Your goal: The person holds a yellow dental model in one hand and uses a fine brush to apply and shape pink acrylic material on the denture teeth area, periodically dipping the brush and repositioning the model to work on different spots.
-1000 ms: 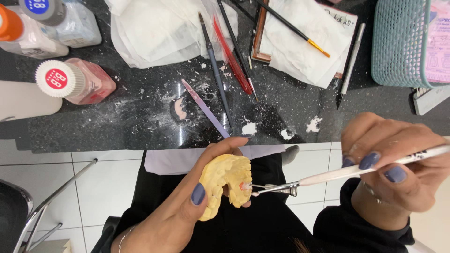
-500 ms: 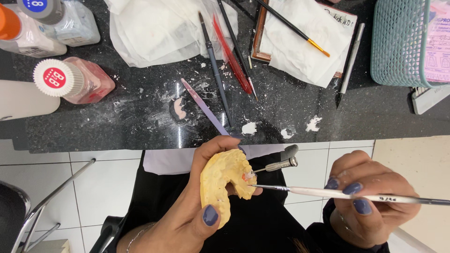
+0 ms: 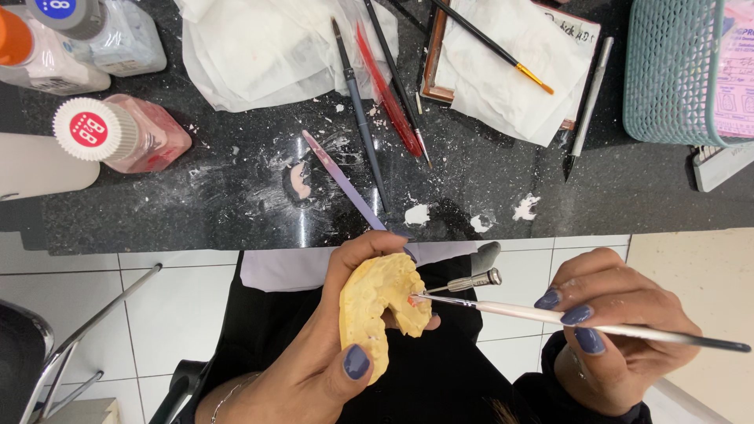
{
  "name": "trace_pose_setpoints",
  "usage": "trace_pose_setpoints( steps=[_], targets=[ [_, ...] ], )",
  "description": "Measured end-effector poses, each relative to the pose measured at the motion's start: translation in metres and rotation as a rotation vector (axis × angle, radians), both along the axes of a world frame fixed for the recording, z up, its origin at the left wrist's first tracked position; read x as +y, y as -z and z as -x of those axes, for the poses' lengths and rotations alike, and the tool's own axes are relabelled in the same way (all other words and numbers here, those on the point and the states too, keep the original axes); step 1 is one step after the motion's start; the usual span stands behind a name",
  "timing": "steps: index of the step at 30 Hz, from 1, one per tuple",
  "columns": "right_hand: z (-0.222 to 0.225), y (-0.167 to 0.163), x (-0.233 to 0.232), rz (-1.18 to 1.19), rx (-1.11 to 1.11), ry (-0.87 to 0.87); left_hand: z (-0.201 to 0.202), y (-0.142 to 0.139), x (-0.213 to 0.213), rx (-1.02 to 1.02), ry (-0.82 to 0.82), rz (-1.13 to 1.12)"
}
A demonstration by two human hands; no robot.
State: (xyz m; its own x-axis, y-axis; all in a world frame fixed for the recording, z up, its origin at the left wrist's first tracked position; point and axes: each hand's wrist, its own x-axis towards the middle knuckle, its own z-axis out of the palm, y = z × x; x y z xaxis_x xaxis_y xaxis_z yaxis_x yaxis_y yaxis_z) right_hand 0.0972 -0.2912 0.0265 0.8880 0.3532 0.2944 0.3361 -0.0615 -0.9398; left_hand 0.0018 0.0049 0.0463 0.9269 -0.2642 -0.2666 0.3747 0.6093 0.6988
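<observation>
Head view: the left hand (image 3: 314, 361) grips a pale yellow, horseshoe-shaped dental cast (image 3: 377, 310) over the lap, below the black table (image 3: 236, 204). The right hand (image 3: 620, 330) pinches a thin brush (image 3: 565, 318), its tip touching a reddish spot on the cast.

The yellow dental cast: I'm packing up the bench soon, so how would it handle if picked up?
The yellow dental cast looks rigid and chalky, so probably brittle if dropped. The left hand wraps it fully, suggesting some heft. White crumbs on the counter hint at dusty surfaces.
</observation>
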Motion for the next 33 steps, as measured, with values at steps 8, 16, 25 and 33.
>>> trace_pose_setpoints(
  steps=[8,16,25,33],
  targets=[
    [-0.011,-0.038,-0.020,0.342,-0.074,-0.208,0.002,0.002,0.005,-0.045,0.020,-0.078],
    [0.009,-0.059,-0.008,0.640,-0.147,-0.280,0.009,0.007,-0.001,-0.053,-0.043,-0.170],
    [0.012,-0.061,-0.003,0.736,-0.223,-0.311,0.011,0.010,0.002,-0.076,-0.017,-0.269],
    [0.010,-0.062,-0.003,0.721,-0.144,-0.261,0.010,0.009,0.001,-0.060,-0.028,-0.246]
  ],
)
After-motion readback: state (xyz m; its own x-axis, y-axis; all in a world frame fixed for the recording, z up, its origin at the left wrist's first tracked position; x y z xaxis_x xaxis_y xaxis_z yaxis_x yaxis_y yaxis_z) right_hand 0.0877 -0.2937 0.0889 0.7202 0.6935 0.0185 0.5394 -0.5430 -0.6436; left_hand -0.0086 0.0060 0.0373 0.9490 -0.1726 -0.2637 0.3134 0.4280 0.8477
